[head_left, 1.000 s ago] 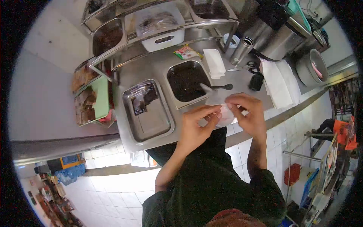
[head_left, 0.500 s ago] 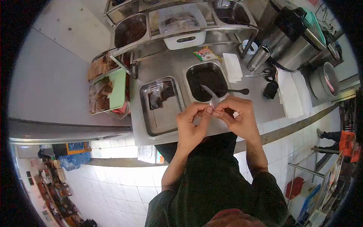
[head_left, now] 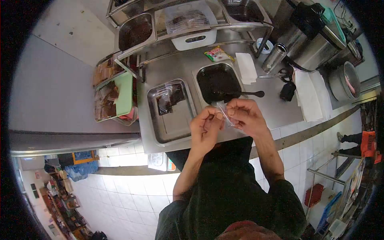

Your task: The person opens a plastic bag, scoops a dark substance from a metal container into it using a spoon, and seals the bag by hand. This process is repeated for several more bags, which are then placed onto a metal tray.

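Note:
A small clear plastic bag [head_left: 222,111] is pinched between my two hands, just in front of the pan of dark sauce. My left hand [head_left: 206,127] grips its left side between thumb and fingers. On the other side my right hand [head_left: 248,117] pinches it with fingertips and thumb. Beyond them stands the metal pan of dark sauce [head_left: 218,82], with a black-handled ladle [head_left: 254,94] lying across its near right edge. To the left, a shallow steel tray [head_left: 172,128] holds several small filled clear packets [head_left: 170,102] with dark contents.
Folded white paper [head_left: 246,68], scissors [head_left: 282,76] and a steel tumbler [head_left: 275,58] lie or stand at the right. A white basket [head_left: 196,42] sits under the raised shelf. A green tray [head_left: 126,96] stands at the left. Someone in orange [head_left: 368,146] is far right.
My hands have moved slightly apart, and the plastic bag is now spread between them instead of sticking up as a narrow twist. The camera view has shifted slightly.

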The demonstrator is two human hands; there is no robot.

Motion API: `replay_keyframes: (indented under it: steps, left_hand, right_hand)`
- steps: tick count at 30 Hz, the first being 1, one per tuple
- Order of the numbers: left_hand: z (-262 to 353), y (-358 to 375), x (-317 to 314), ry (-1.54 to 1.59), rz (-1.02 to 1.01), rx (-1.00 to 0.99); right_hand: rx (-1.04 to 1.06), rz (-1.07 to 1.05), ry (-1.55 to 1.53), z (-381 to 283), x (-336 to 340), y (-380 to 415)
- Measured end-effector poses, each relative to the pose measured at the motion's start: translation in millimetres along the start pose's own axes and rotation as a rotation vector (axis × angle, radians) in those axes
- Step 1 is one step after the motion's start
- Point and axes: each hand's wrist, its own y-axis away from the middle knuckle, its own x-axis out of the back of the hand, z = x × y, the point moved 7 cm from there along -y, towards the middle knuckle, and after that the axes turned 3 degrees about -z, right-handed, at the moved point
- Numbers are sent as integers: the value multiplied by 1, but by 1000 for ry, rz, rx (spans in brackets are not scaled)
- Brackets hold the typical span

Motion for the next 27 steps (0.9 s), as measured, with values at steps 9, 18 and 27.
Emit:
replay_keyframes:
  steps: [9,18,27]
  left_hand:
    - [57,-1,-11,-962,124,-294]
    - [18,-29,25,-123,49,-40]
    - [55,-23,30,-732,125,-251]
  right_hand:
    - [625,411,1064,-69,-22,13]
    - [328,212,164,-49,0,6]
    - [178,92,454,-38,18,3]
